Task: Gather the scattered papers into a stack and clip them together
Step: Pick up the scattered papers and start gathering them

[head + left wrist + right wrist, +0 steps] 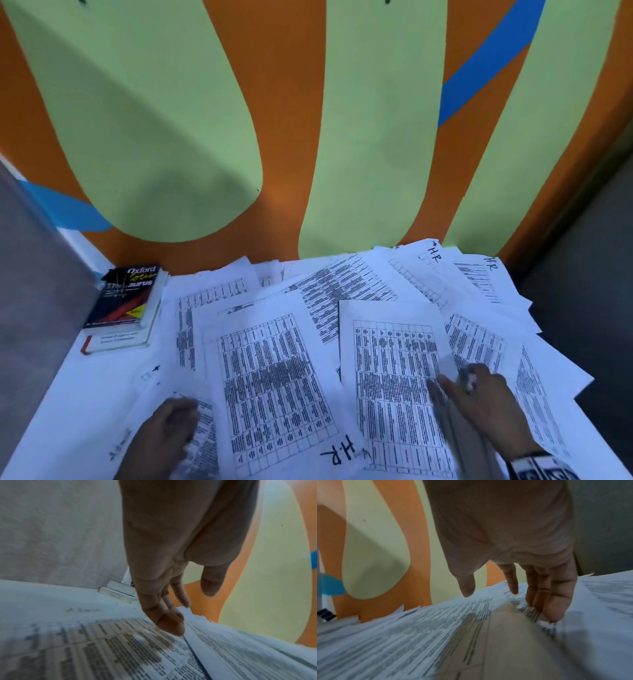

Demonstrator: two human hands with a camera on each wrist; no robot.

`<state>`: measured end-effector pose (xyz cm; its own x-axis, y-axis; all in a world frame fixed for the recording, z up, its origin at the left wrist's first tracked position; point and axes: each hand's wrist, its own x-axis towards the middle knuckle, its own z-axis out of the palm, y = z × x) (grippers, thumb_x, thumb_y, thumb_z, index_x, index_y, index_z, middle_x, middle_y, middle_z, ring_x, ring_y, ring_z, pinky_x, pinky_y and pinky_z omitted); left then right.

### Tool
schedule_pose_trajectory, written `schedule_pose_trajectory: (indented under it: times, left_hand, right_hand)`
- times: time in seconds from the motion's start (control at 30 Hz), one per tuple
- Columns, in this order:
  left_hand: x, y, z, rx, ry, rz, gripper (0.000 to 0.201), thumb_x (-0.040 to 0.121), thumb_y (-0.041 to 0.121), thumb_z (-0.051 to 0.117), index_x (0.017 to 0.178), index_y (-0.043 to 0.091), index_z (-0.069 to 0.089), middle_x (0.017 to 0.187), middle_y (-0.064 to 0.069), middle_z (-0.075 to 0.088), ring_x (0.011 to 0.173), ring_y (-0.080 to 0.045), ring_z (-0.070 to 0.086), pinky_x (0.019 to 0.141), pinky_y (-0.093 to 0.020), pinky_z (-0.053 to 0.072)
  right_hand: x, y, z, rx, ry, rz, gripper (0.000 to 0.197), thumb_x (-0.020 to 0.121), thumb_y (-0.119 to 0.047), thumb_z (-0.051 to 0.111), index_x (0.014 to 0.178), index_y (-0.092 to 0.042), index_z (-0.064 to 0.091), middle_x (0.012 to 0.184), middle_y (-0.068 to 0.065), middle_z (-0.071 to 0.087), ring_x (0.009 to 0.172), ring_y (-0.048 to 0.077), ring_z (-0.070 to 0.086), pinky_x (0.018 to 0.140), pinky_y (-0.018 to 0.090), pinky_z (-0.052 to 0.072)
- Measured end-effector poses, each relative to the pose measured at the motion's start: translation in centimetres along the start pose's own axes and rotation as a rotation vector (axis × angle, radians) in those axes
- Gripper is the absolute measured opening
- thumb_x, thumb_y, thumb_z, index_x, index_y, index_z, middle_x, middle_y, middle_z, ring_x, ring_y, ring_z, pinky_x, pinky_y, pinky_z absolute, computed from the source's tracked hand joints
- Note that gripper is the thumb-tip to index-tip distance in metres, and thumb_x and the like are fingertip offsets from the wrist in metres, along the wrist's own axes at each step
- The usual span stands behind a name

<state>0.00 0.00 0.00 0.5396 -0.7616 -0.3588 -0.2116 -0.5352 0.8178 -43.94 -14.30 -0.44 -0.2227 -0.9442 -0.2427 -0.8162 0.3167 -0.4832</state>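
Many printed white sheets point(342, 284) lie scattered and overlapping across a white table point(41, 431). My left hand point(171, 425) is at the near left, its straight fingertips point(173, 626) touching a table-printed sheet point(102, 649) beside the big sheet marked "H.R" point(274, 377). My right hand point(476, 394) is at the near right. Its fingertips point(554, 612) touch the raised right edge of another printed sheet point(394, 377), and the thumb point(467, 588) stays clear of the paper. A black binder clip point(110, 275) point(325, 614) sits on the books at the far left.
Two stacked books point(123, 308), the top one an Oxford thesaurus, lie at the table's far left corner. An orange and green wall point(281, 137) closes the back edge. A grey partition point(27, 274) stands on the left. The table's right edge point(582, 387) drops to dark floor.
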Motion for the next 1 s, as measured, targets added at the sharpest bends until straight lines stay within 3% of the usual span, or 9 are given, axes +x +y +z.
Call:
schedule_pose_trajectory:
  times: [0.2,0.3,0.4,0.5,0.57,0.67,0.8,0.87,1.0]
  left_hand:
    - [1.5,1.5,4.1,0.194,0.004,-0.024,0.078,0.076,0.035,0.076,0.137,0.013,0.033,0.127,-0.019,0.049,0.11,-0.03,0.054,0.085,-0.036,0.047]
    - [1.9,2.0,5.6,0.243,0.029,0.001,0.103,0.068,0.035,0.083,0.145,0.011,0.019,0.14,-0.02,0.041,0.122,-0.031,0.049,0.097,-0.036,0.044]
    - [2.9,2.0,5.9,0.287,0.048,-0.051,0.079,0.07,0.019,0.082,0.131,0.007,0.032,0.109,-0.016,0.058,0.09,-0.027,0.061,0.078,-0.035,0.053]
    - [2.5,2.5,5.4,0.282,0.079,0.075,0.018,0.08,0.015,0.073,0.075,0.013,0.055,0.062,0.002,0.054,0.057,-0.011,0.052,0.056,-0.026,0.044]
    - [2.6,1.8,4.1,0.162,0.098,0.132,0.028,0.087,0.015,0.066,0.062,0.014,0.055,0.05,0.002,0.05,0.048,-0.013,0.05,0.049,-0.024,0.036]
    - [2.9,0.8,1.5,0.004,0.185,0.086,0.009,0.094,0.018,0.056,0.095,0.012,0.063,0.077,-0.014,0.068,0.068,-0.03,0.066,0.061,-0.042,0.055]
    - [3.5,-0.7,-1.2,0.044,0.359,0.085,0.022,0.094,0.014,0.055,0.11,0.0,0.061,0.102,-0.023,0.066,0.092,-0.039,0.063,0.082,-0.048,0.051]
    - [3.5,-0.8,-2.1,0.034,0.388,0.08,0.024,0.094,0.013,0.055,0.111,-0.002,0.061,0.104,-0.025,0.066,0.094,-0.041,0.062,0.082,-0.045,0.049]
    - [2.8,-0.7,-2.6,0.063,0.348,0.082,0.015,0.094,0.015,0.055,0.089,0.001,0.054,0.09,-0.034,0.061,0.078,-0.04,0.06,0.073,-0.045,0.047]
  right_hand:
    - [1.2,-0.5,3.3,-0.203,-0.092,0.013,0.112,0.031,-0.088,0.064,0.111,-0.013,0.042,0.109,0.018,0.047,0.106,0.04,0.048,0.079,0.044,0.045]
    - [1.1,-1.3,3.3,-0.058,-0.115,0.039,0.101,0.047,-0.051,0.088,0.122,0.001,0.044,0.112,0.02,0.053,0.095,0.033,0.055,0.075,0.036,0.042]
    - [0.9,-1.9,1.8,0.052,-0.029,0.032,0.069,0.062,-0.013,0.086,0.119,0.006,0.052,0.086,0.016,0.058,0.078,0.027,0.052,0.071,0.033,0.04]
    - [0.9,-1.9,-1.2,0.09,0.077,-0.02,0.035,0.066,-0.031,0.083,0.074,-0.002,0.064,0.074,0.018,0.059,0.079,0.036,0.061,0.066,0.036,0.04]
    - [1.7,-0.3,-3.0,0.258,0.161,0.01,0.052,0.057,-0.054,0.085,0.061,-0.01,0.058,0.068,0.015,0.059,0.075,0.033,0.065,0.057,0.034,0.042]
    - [4.1,2.7,-4.3,0.651,0.219,0.153,0.075,0.04,-0.08,0.074,0.068,-0.011,0.063,0.07,0.015,0.063,0.049,0.007,0.059,0.057,0.026,0.051]
    - [3.4,-1.5,-2.6,0.813,0.033,0.163,0.049,0.092,-0.044,0.054,0.11,0.001,0.062,0.113,0.029,0.065,0.099,0.034,0.065,0.086,0.044,0.05]
    - [2.9,-4.5,0.0,0.827,0.009,0.188,0.056,0.097,-0.049,0.036,0.12,-0.004,0.06,0.123,0.027,0.061,0.112,0.038,0.058,0.095,0.042,0.044]
    - [3.2,-9.0,4.6,0.898,-0.114,0.318,0.033,0.09,-0.022,0.061,0.115,-0.001,0.06,0.12,0.02,0.064,0.09,0.027,0.063,0.071,0.03,0.053]
